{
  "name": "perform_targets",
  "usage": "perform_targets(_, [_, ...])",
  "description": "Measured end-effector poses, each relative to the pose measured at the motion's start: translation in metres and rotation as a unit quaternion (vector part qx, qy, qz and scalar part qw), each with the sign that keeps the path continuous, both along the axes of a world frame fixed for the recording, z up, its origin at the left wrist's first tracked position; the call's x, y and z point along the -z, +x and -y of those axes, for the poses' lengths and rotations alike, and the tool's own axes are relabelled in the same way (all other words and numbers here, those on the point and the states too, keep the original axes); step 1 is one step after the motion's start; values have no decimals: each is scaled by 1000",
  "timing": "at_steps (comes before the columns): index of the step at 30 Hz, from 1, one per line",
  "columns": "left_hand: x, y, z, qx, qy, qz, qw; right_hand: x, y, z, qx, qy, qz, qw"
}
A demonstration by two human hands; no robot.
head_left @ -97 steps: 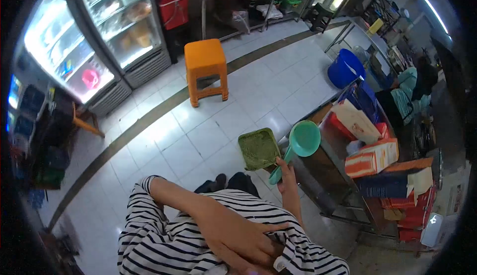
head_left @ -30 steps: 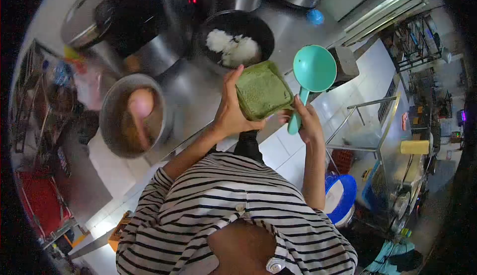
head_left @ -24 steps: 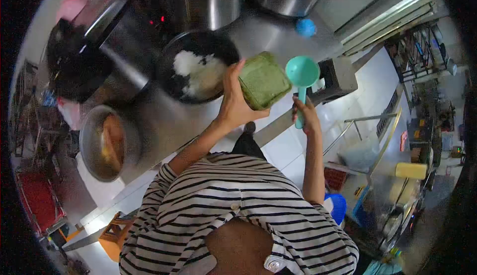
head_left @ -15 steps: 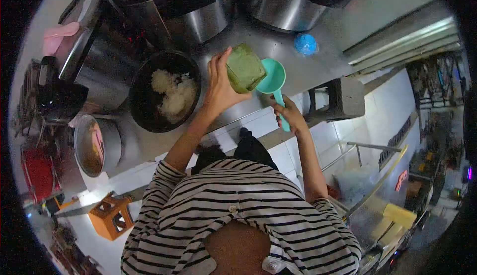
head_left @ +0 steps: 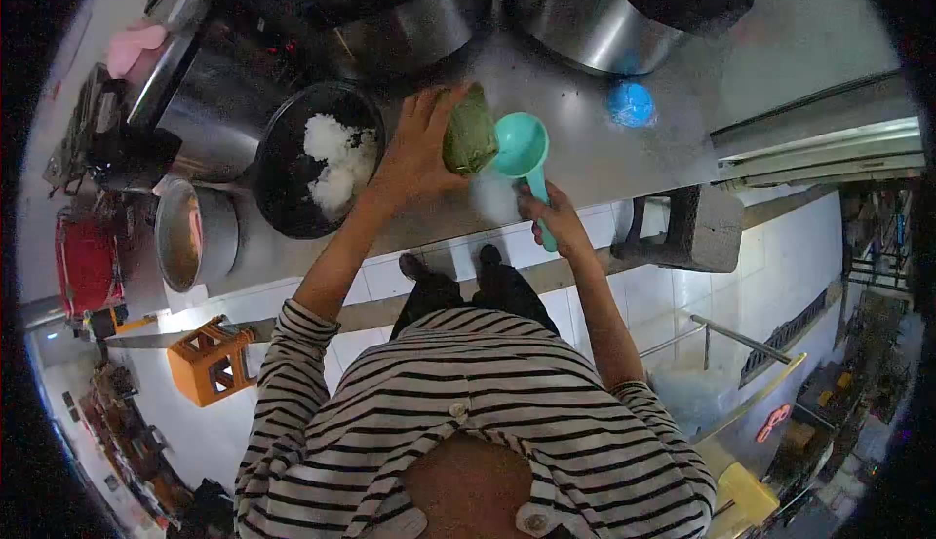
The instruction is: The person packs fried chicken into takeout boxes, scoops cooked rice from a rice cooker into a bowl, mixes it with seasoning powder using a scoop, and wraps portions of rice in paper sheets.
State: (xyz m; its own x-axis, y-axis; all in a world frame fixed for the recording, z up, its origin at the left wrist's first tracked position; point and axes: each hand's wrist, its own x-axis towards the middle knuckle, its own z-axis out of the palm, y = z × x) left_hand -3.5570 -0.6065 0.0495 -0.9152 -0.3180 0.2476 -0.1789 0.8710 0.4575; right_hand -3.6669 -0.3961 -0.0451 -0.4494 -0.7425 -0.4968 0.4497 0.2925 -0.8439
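My left hand (head_left: 420,154) grips a square green container (head_left: 470,133), tipped on its side above the steel counter (head_left: 575,125). Its contents cannot be seen. My right hand (head_left: 563,222) holds a turquoise ladle (head_left: 522,145) by its handle, with the bowl close beside the container. To the left of my left hand, a black pan (head_left: 278,176) holds clumps of white rice (head_left: 339,171).
Large steel cookers (head_left: 590,13) line the back. A blue ball-like item (head_left: 632,104) lies on the counter. At the left stands a metal pot (head_left: 216,232); an orange stool (head_left: 211,361) and a grey stool (head_left: 694,227) are on the floor.
The green container has come from beside the orange stool to over the counter. My left hand now grips it and has turned it further onto its side. The ladle has moved left, close to it.
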Motion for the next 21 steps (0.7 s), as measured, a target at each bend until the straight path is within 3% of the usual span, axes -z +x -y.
perform_targets(13, [-9,-5,1,30,-35,31,998,-1,0,8,-49,4,26,998])
perform_targets(16, [-13,-8,0,48,-42,28,998,10,3,10,11,-40,-23,999])
perform_targets(21, [-11,-11,6,65,-49,16,997,1,6,7,-33,-66,17,997])
